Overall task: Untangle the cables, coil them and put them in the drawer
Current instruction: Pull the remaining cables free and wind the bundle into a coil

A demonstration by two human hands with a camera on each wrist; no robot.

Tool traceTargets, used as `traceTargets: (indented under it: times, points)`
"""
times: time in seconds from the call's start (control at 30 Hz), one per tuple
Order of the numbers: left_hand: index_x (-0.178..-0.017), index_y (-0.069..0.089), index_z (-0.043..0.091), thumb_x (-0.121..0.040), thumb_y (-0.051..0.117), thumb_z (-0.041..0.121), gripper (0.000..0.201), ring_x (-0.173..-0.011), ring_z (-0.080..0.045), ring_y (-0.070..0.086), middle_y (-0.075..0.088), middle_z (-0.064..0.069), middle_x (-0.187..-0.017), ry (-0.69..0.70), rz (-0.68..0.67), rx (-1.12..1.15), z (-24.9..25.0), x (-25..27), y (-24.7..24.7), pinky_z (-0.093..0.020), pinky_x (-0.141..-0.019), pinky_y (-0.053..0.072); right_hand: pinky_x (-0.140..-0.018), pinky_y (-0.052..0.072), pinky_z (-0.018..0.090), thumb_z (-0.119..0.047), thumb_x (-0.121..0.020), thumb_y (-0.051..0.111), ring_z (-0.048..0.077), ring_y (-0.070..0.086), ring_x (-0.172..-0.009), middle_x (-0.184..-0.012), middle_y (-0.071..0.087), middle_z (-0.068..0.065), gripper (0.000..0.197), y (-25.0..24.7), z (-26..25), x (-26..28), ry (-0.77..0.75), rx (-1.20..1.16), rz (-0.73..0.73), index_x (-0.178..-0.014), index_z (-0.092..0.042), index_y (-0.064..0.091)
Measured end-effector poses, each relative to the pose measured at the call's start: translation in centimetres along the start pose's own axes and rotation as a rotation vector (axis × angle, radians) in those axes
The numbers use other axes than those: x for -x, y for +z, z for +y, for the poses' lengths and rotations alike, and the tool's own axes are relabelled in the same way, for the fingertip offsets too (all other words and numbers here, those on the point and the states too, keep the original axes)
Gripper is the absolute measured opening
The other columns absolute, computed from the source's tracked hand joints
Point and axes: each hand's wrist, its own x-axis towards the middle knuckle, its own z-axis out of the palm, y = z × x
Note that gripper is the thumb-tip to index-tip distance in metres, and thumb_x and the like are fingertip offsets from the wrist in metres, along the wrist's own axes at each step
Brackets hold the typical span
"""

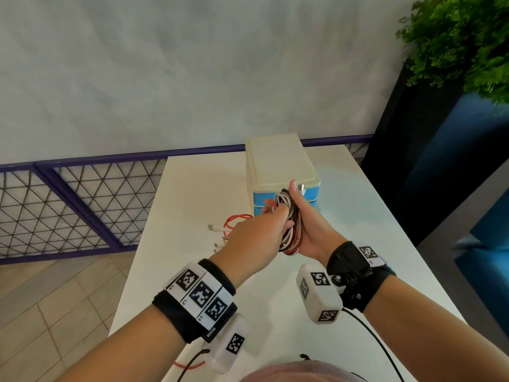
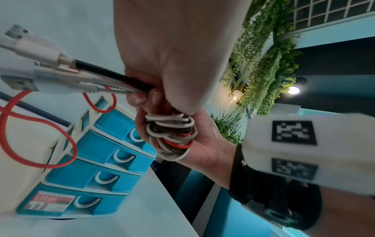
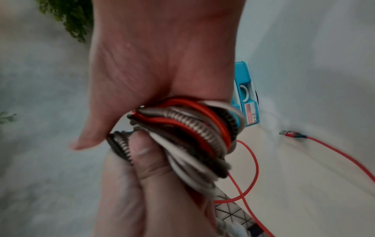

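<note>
A coil of white, red and braided cables (image 1: 292,230) (image 2: 172,137) (image 3: 182,133) is held above the white table (image 1: 192,188), in front of the blue drawer unit (image 1: 278,166) (image 2: 97,150) (image 3: 244,83). My right hand (image 1: 296,205) (image 2: 202,144) grips the coil, fingers wrapped through it. My left hand (image 1: 271,216) (image 3: 146,154) grips the cables' free ends beside the coil. Their white plugs (image 2: 40,77) stick out past its fingers. All the drawers look closed. A loose red cable (image 1: 238,218) lies on the table left of the unit, its plug (image 3: 292,133) flat on the top.
Several white plugs (image 1: 213,228) lie on the table by the red cable. A purple mesh fence (image 1: 68,205) stands left of the table. A dark blue planter (image 1: 440,161) with a green plant (image 1: 462,42) stands at the right.
</note>
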Motion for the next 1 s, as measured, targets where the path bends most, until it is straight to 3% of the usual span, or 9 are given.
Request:
traceTargets:
  times: [0.1, 0.2, 0.27, 0.4, 0.47, 0.6, 0.73, 0.87, 1.0]
  points:
    - [-0.129, 0.03, 0.027, -0.096, 0.038, 0.029, 0.034, -0.116, -0.014, 0.054, 0.057, 0.007, -0.118, -0.023, -0.05, -0.046, 0.3, -0.1, 0.0, -0.027, -0.064, 0.046, -0.08, 0.056, 0.032, -0.048, -0.077, 0.069, 0.022, 0.068, -0.09, -0.104, 0.067, 0.009, 0.051, -0.1, -0.2, 0.3, 0.022, -0.01, -0.102, -0.108, -0.009, 0.057]
    - [-0.134, 0.028, 0.027, -0.094, 0.039, 0.025, 0.042, -0.125, -0.013, 0.05, 0.052, 0.004, -0.134, -0.014, -0.089, -0.072, 0.5, 0.1, -0.3, -0.036, -0.08, 0.051, -0.073, 0.046, 0.027, -0.036, -0.081, 0.071, 0.012, 0.057, -0.069, -0.1, 0.07, 0.006, 0.043, -0.5, -0.5, 0.2, 0.061, 0.093, -0.144, -0.109, -0.007, 0.058]
    - [-0.134, 0.034, 0.02, -0.094, 0.04, 0.021, 0.041, -0.118, -0.021, 0.053, 0.051, -0.003, -0.132, 0.008, -0.076, -0.164, 0.7, 0.2, -0.5, -0.038, -0.082, 0.05, -0.068, 0.038, 0.025, -0.031, -0.079, 0.072, 0.007, 0.045, -0.056, -0.088, 0.067, 0.002, 0.041, -0.6, -0.4, 0.2, 0.072, 0.11, -0.154, -0.109, -0.006, 0.06]
    - [-0.135, 0.033, 0.009, -0.093, 0.045, 0.013, 0.044, -0.113, -0.026, 0.054, 0.048, -0.01, -0.131, 0.043, -0.027, -0.305, 1.1, 0.4, 0.0, -0.038, -0.071, 0.048, -0.046, 0.04, 0.019, -0.023, -0.084, 0.066, 0.006, 0.04, -0.04, -0.082, 0.066, 0.005, 0.014, -0.6, -0.2, 0.0, 0.032, 0.166, -0.131, -0.085, -0.01, 0.065]
    - [-0.133, 0.034, 0.004, -0.095, 0.045, 0.015, 0.041, -0.109, -0.028, 0.055, 0.048, -0.014, -0.129, 0.056, -0.028, -0.393, 1.5, 0.6, 0.2, -0.034, -0.065, 0.038, -0.048, 0.038, 0.021, -0.024, -0.085, 0.068, 0.009, 0.041, -0.043, -0.079, 0.068, 0.006, 0.014, -0.8, 0.0, -0.2, -0.006, 0.219, -0.07, -0.082, -0.011, 0.065]
    - [-0.122, 0.043, 0.004, -0.102, 0.035, 0.027, 0.031, -0.095, -0.024, 0.062, 0.056, -0.005, -0.113, 0.013, -0.004, -0.351, 1.7, 0.3, 0.6, -0.023, -0.054, 0.031, -0.038, 0.04, 0.018, -0.016, -0.091, 0.064, 0.007, 0.046, -0.034, -0.071, 0.065, 0.009, 0.015, -0.4, -0.2, -0.2, -0.146, 0.28, 0.034, -0.078, -0.008, 0.061]
    - [-0.114, 0.046, 0.008, -0.101, 0.031, 0.041, 0.039, -0.081, -0.026, 0.063, 0.059, -0.005, -0.088, -0.069, 0.024, -0.282, 1.5, 0.1, 0.3, -0.033, -0.059, 0.036, -0.052, 0.049, 0.025, -0.017, -0.086, 0.066, 0.017, 0.06, -0.056, -0.068, 0.062, 0.009, 0.017, -0.1, -0.3, -0.8, -0.307, 0.431, 0.22, -0.072, -0.008, 0.063]
    - [-0.094, 0.043, 0.014, -0.1, 0.027, 0.048, 0.038, -0.075, -0.026, 0.053, 0.052, -0.003, -0.082, -0.105, -0.051, -0.214, 1.1, 1.2, 0.1, -0.033, -0.063, 0.035, -0.053, 0.051, 0.029, -0.011, -0.086, 0.068, 0.019, 0.057, -0.052, -0.059, 0.055, 0.007, 0.017, -0.6, -1.5, -1.5, -0.393, 0.275, 0.334, -0.073, -0.011, 0.057]
    - [-0.089, 0.045, 0.015, -0.101, 0.028, 0.045, 0.036, -0.062, -0.016, 0.054, 0.052, 0.003, -0.072, -0.131, -0.236, 0.285, 0.2, 1.4, 0.6, -0.028, -0.053, 0.043, -0.056, 0.051, 0.031, -0.01, -0.085, 0.071, 0.018, 0.05, -0.052, -0.057, 0.048, 0.003, 0.02, -1.5, -2.6, -1.8, -0.406, 0.193, 0.282, -0.085, -0.016, 0.051]
